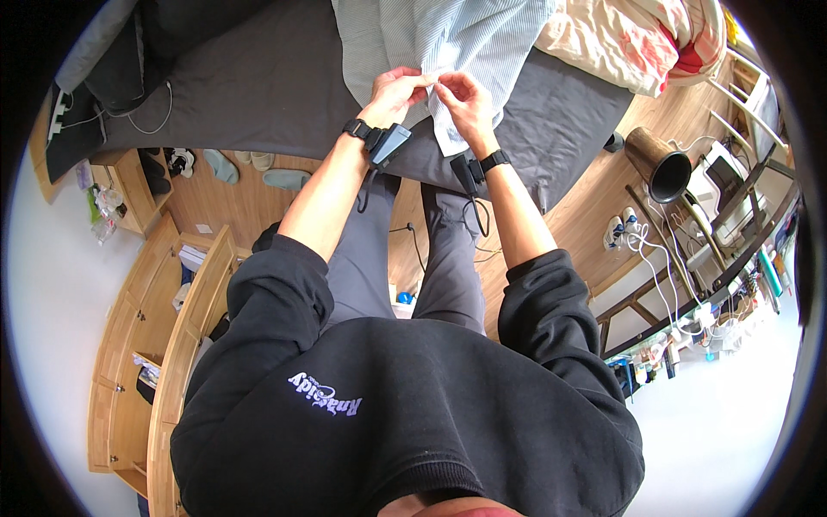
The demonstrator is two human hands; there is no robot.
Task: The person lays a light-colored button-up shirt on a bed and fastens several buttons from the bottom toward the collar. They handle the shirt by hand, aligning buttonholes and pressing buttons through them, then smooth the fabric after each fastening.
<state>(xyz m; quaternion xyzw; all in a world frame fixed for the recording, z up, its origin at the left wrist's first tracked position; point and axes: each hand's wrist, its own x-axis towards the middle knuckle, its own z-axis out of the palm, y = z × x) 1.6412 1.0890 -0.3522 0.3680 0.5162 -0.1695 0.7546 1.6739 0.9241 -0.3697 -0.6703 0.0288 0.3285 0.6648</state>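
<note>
A light blue and white striped garment, which looks like a shirt (478, 53), lies spread on the dark grey bed sheet (258, 77). My left hand (396, 95) pinches the shirt near its middle, thumb and fingers together. Right beside it my right hand (467, 102) pinches the same cloth, its fingertips almost touching the left ones. The small bit of cloth between the fingertips is mostly hidden. A narrow striped end of the shirt hangs down between my wrists toward the bed's near edge. Each wrist wears a black strap with a small box on it.
A cream and red quilt (612, 39) is heaped at the bed's far right. On the floor to the right stand a dark bin (659, 164) and sneakers (622, 227), with loose white cables. An open wooden cabinet (164, 345) is at left; slippers (286, 179) lie by the bed.
</note>
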